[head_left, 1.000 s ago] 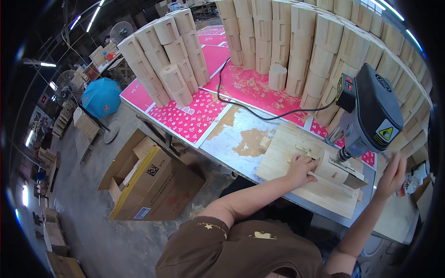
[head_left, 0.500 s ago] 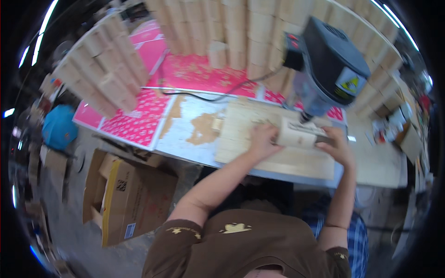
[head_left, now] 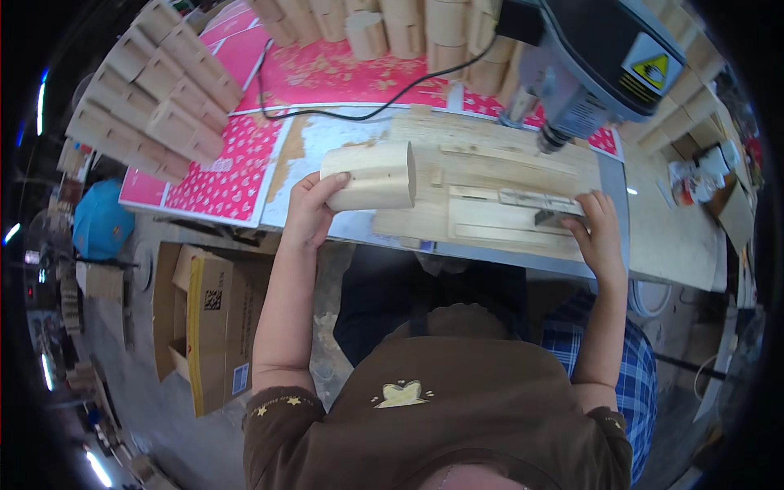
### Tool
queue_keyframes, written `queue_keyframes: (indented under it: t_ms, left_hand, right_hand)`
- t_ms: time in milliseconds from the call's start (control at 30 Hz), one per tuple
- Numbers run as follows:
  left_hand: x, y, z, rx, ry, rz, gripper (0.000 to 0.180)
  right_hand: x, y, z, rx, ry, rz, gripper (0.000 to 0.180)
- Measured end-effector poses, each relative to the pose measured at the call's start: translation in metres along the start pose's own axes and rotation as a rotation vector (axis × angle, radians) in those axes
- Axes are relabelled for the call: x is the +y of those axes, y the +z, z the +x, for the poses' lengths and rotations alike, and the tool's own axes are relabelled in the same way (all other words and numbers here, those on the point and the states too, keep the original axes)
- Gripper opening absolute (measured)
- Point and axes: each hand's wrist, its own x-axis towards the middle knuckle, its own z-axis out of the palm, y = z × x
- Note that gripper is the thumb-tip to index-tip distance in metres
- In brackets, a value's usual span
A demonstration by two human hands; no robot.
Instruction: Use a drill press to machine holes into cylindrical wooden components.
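Note:
My left hand (head_left: 310, 208) is closed on the near-left end of a pale oval wooden piece (head_left: 371, 184), with the thumb lying over its face. It is raised above the left part of a wooden base board (head_left: 420, 135). My right hand (head_left: 600, 233) pinches the right end of a narrow flat bar (head_left: 539, 200) with dark marks along it. That bar lies over wooden strips (head_left: 506, 233) fixed on the board, with a small grey block under it. Behind the board stands a drill press (head_left: 600, 65), its chuck (head_left: 553, 139) above the board's far right and apart from my hands.
Stacked wooden pieces (head_left: 151, 90) rise at the left, and more stand along the back. A black cable (head_left: 359, 117) crosses the pink sheet (head_left: 327, 82), which is strewn with shavings. An open cardboard box (head_left: 216, 327) is on the floor at left. Clutter lies at the far right.
My left hand has moved left with the wooden piece, away from under the drill chuck. The strips and bar it covered now show. My right hand stays at the right side. The view has shifted.

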Motion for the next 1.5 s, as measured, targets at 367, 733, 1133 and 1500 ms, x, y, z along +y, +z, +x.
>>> queue_keyframes:
  t_ms: [367, 733, 1133, 1500]
  left_hand:
    - [0.071, -0.064, -0.02, 0.251, 0.042, -0.139, 0.038]
    - [0.281, -0.179, 0.04, 0.809, 0.749, 0.928, 0.034]
    - [0.259, -0.268, 0.156, 1.272, 0.923, 1.45, 0.059]
    - [0.028, -0.042, 0.281, 0.383, 1.009, 1.188, 0.073]
  right_hand:
    - [-0.009, 0.014, -0.005, 0.006, 0.054, -0.036, 0.038]
    - [-0.011, 0.014, -0.011, 0.066, 0.051, -0.045, 0.038]
    - [-0.028, 0.012, -0.008, 0.069, 0.172, -0.086, 0.037]
    - [-0.032, 0.009, -0.007, 0.068, 0.219, -0.105, 0.039]
